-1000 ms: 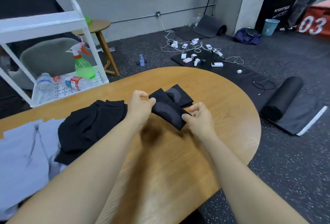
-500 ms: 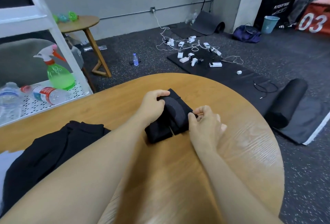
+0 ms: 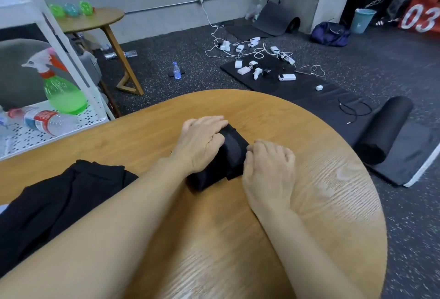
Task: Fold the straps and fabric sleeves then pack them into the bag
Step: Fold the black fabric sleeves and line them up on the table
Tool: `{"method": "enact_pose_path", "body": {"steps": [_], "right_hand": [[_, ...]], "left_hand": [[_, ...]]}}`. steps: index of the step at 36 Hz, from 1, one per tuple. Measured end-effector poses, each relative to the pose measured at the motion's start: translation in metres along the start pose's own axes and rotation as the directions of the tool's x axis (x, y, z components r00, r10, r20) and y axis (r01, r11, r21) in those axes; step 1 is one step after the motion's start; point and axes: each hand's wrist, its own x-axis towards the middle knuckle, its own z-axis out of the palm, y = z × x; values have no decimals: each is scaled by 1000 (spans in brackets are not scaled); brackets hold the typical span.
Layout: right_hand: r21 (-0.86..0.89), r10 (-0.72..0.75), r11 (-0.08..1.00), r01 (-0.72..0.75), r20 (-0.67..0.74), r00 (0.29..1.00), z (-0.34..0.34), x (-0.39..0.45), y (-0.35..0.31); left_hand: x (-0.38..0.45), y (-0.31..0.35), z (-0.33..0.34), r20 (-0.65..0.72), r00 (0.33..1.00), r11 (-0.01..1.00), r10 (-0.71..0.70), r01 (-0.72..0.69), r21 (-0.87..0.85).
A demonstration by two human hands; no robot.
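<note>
**Both hands on the folded sleeve**

We see a wooden tabletop with a rounded end, and near its middle lies a black folded sleeve. It is a compact bundle that rests flat on the wood.

Our left hand lies on the left and far part of the sleeve. Its fingers are almost straight and together, and they press down on the fabric. Our right hand is at the right edge of the sleeve. Its fingers are bent, and the fingertips touch the edge of the fabric; we cannot tell if they pinch it or only push against it.

On the left part of the tabletop, apart from the sleeve, there is a heap of black cloth. The left forearm passes over its near edge.

Behind the tabletop on the left stands a white rack. On its perforated shelf we see a green spray bottle standing and a water bottle lying on its side. Farther back there is a small round side table.

On the dark floor lies a black mat with white chargers and cables on it. To the right, a rolled mat lies on its unrolled end.
</note>
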Motion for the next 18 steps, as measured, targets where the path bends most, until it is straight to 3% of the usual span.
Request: {"method": "enact_pose_path", "body": {"steps": [4,11,18], "right_hand": [[29,-172,985,170,236,956,3,-11,-4],[-17,-140,986,166,455,879,0,-19,-1],[100,-143,989,106,515,845,-16,-11,-4]], "left_hand": [[-9,-6,8,166,983,992,73,-90,94],[-15,-12,12,314,948,981,44,-100,164],[-48,-13,-13,135,990,999,39,-42,16]]}}
